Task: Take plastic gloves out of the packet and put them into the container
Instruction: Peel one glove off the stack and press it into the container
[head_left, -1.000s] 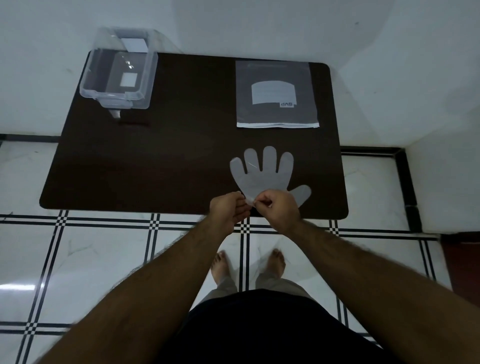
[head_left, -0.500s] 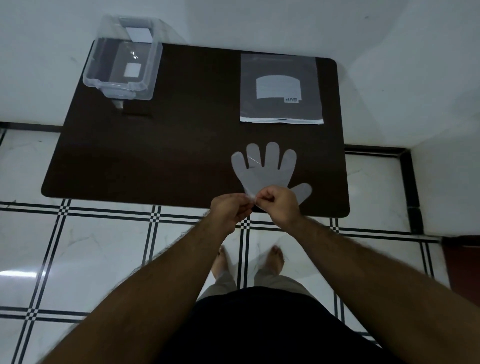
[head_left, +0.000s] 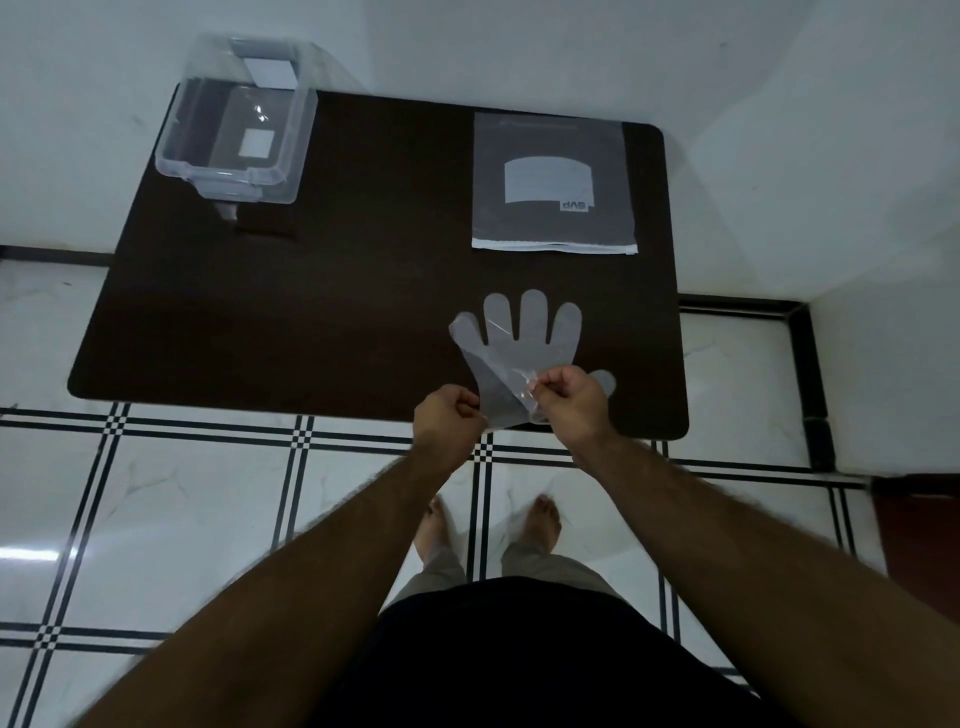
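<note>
Head view: both hands' fingers pinch the glove (head_left: 519, 353) cuff; clear container (head_left: 236, 140) holds only labels.

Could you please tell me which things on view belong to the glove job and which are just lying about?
Job:
plastic glove
glove packet
clear container
left hand
right hand

Not part of it:
dark table, only the work surface

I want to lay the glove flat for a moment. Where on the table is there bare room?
The widest bare stretch is the table's near-left area, below the container and left of the glove. A band also runs between container and packet. The near-right edge is crowded: both hands pinch the glove there.
</note>
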